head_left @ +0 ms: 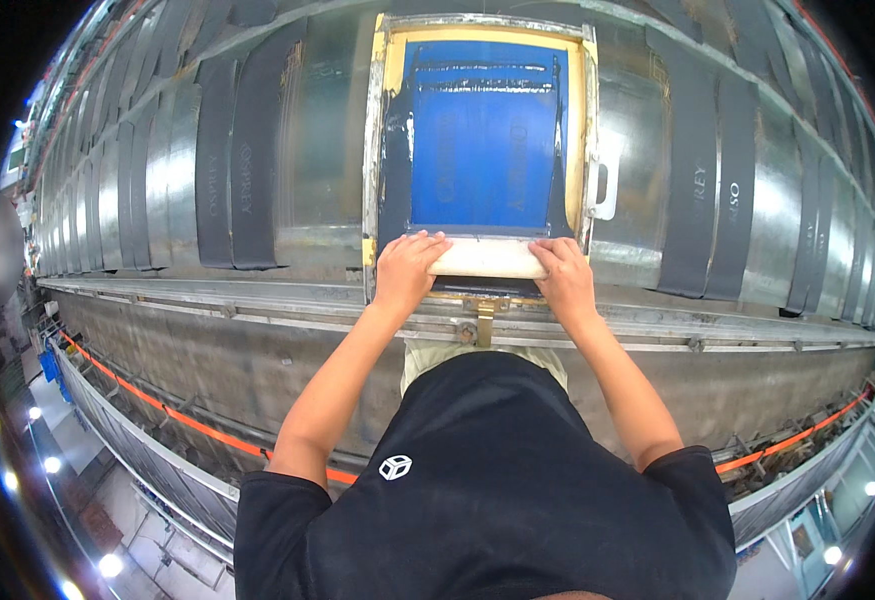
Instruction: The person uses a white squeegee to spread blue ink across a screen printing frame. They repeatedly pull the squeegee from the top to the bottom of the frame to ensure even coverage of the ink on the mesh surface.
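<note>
A screen-printing frame (590, 110) with yellow tape along its inner edges lies flat in front of me. Its mesh has a blue middle (482, 150), with dark ink smeared down the sides and two wet streaks across the far end. At the near end of the mesh a squeegee (487, 258) with a pale, wide handle lies crosswise. My left hand (409, 270) is closed on the squeegee's left end, fingers over the top. Gripping the right end is my right hand (565, 275). The squeegee's blade is hidden beneath the handle.
Shiny metal table surface (322, 150) stretches to both sides, bearing dark fabric strips (254, 170) and more strips (692, 180) on the right. A white handle (606, 190) sticks out from the frame. Along the near edge run a metal rail (677, 325) and a brass-coloured bracket (485, 322).
</note>
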### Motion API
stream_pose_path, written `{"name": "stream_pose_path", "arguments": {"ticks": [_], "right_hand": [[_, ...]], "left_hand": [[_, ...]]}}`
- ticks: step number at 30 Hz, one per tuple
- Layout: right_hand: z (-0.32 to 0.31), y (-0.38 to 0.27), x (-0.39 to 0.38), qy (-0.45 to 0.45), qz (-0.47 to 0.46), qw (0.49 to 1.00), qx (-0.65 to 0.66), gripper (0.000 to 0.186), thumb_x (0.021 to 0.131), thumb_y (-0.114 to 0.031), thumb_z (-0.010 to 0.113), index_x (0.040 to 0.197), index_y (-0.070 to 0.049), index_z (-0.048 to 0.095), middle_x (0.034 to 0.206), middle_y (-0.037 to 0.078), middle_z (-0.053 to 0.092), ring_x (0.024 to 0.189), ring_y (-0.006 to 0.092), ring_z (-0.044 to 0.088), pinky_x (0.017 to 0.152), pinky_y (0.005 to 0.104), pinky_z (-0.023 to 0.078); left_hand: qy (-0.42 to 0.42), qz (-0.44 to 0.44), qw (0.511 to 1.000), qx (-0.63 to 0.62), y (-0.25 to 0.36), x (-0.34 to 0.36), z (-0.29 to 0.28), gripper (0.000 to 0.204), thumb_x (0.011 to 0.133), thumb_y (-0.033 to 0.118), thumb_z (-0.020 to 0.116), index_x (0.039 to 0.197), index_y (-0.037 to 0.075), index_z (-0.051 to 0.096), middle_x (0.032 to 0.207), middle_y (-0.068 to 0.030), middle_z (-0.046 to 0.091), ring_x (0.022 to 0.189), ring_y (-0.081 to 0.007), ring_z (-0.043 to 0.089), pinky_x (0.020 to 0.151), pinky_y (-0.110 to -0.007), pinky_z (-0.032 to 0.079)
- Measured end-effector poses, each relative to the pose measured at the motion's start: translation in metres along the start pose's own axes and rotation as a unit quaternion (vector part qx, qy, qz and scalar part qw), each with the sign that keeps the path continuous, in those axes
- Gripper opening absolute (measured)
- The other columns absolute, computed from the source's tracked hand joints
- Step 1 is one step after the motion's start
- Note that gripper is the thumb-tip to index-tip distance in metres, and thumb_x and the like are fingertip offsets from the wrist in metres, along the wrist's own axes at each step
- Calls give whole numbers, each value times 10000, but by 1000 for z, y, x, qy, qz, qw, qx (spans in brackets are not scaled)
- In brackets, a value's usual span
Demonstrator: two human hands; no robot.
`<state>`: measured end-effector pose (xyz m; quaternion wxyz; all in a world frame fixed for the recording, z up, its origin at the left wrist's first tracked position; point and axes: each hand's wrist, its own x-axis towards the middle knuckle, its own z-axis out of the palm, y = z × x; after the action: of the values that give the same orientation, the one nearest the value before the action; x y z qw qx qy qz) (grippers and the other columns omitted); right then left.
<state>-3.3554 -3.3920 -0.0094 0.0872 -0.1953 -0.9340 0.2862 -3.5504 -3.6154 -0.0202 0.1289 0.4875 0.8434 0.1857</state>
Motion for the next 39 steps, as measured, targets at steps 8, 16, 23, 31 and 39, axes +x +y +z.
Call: {"name": "stream_pose_path", "arguments": {"ticks": [8, 16, 23, 31, 39], "right_hand": [[-19, 70, 164, 22, -58, 998, -31, 421, 720, -27, 768, 1137, -62, 723, 1185, 125, 668, 1150, 334, 608, 990, 429, 510], [-41, 102, 285, -5, 45, 998, -33, 278, 737, -162, 829, 1006, -101, 794, 1020, 136, 740, 998, 326, 692, 898, 420, 541], [-8, 76, 157, 29, 30, 999, -17, 362, 692, -53, 808, 1047, -102, 759, 1063, 125, 708, 1051, 338, 648, 916, 444, 526], [5, 4, -5, 24, 36, 999, 30, 408, 662, 35, 759, 1056, -72, 748, 1065, 83, 701, 1049, 292, 646, 906, 405, 540], [-15, 22, 69, 38, 0, 999, 1, 473, 660, 48, 783, 1114, -76, 739, 1136, 98, 692, 1088, 322, 631, 935, 414, 534]], "left_hand": [[47, 22, 999, -7, -43, 171, -34, 420, 782, 32, 717, 1169, 191, 759, 1126, -87, 746, 1025, -297, 712, 874, -398, 566], [-65, -53, 996, 26, -57, 298, -63, 399, 757, 136, 781, 1126, 287, 792, 980, -109, 764, 908, -321, 725, 835, -424, 571], [-19, -21, 999, 16, -40, 187, -27, 293, 813, 123, 736, 1075, 238, 796, 999, -46, 755, 918, -303, 719, 817, -434, 574], [16, -4, 1000, -11, 6, 1, -2, 467, 718, -51, 686, 1115, 184, 759, 1192, 9, 743, 1138, -228, 692, 949, -442, 524], [81, 45, 996, -1, -15, 70, -15, 505, 702, -55, 739, 1156, 164, 763, 1175, -61, 745, 1091, -271, 710, 930, -400, 562]]}}
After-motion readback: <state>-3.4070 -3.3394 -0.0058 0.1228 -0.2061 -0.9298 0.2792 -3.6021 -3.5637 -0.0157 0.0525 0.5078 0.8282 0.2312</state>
